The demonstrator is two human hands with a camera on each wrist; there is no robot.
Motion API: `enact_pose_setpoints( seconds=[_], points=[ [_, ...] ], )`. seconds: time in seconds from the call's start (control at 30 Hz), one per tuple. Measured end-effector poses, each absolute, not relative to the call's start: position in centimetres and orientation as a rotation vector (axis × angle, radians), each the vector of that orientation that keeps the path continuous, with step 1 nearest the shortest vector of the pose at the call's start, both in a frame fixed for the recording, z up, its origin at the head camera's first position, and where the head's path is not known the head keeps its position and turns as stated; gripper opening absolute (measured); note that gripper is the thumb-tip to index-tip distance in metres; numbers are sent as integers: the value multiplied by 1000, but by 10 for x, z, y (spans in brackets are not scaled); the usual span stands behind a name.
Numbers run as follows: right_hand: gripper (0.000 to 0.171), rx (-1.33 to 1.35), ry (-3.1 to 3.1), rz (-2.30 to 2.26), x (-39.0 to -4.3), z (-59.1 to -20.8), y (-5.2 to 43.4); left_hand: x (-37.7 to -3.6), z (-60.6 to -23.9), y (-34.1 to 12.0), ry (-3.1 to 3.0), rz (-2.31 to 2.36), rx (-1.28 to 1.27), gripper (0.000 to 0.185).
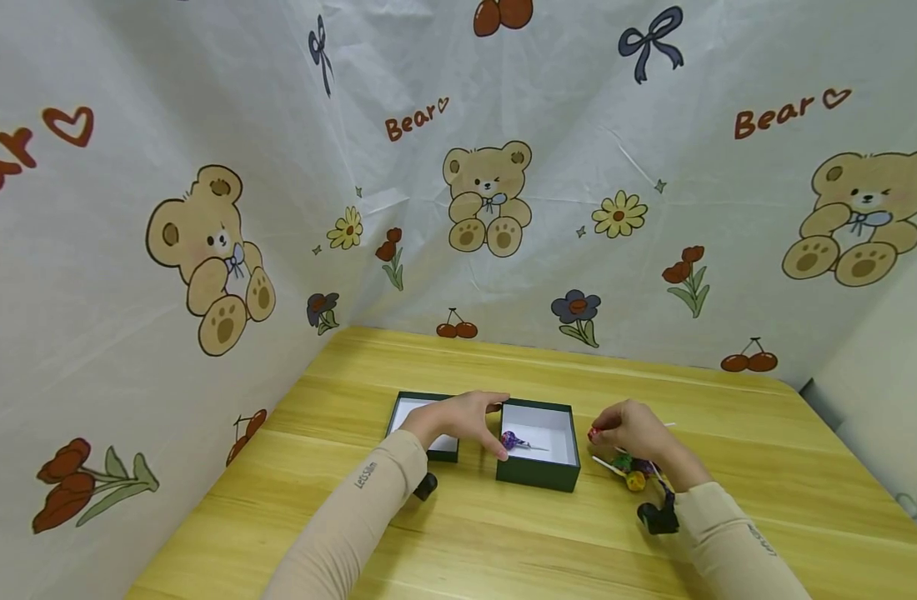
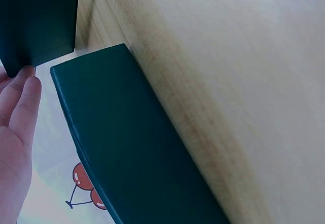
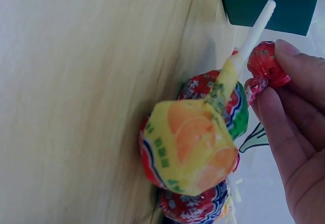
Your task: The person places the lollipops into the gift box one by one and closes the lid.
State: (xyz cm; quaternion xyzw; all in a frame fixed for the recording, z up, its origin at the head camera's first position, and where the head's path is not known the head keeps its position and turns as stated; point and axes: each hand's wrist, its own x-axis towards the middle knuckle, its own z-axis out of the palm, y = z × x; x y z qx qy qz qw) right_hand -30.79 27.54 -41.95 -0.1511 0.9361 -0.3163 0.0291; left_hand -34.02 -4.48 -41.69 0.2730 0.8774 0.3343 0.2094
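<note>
My right hand (image 1: 629,427) pinches a red-wrapped lollipop (image 3: 266,66) between thumb and fingertips, just right of an open dark green box (image 1: 537,473) with a white inside. One purple-wrapped lollipop (image 1: 513,440) lies in that box. With thumb and fingers spread along the box's left side, my left hand (image 1: 466,417) holds it. In the left wrist view, the fingers (image 2: 25,99) touch a dark green wall. Below the right hand lies a pile of lollipops, a yellow one (image 3: 188,145) uppermost in the right wrist view.
A second shallow green tray or lid (image 1: 443,456), white inside, lies left of the box, partly behind the left forearm. Everything stands on a yellow wooden table (image 1: 458,533). A white cloth (image 1: 563,108) printed with bears hangs behind and at the left.
</note>
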Motion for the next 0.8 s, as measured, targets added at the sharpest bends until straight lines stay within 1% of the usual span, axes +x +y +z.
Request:
enact_pose_setpoints(
  seconds=[0.27, 0.4, 0.8],
  points=[
    [19, -427, 2853, -1038, -308, -418, 274, -340, -419, -45, 2438, 939, 769, 110],
    [20, -405, 2857, -1047, -309, -418, 273, -340, -419, -45, 2434, 949, 758, 110],
    [23, -466, 2871, -1072, -309, -403, 263, -339, -417, -44, 2446, 947, 740, 109]
  ],
)
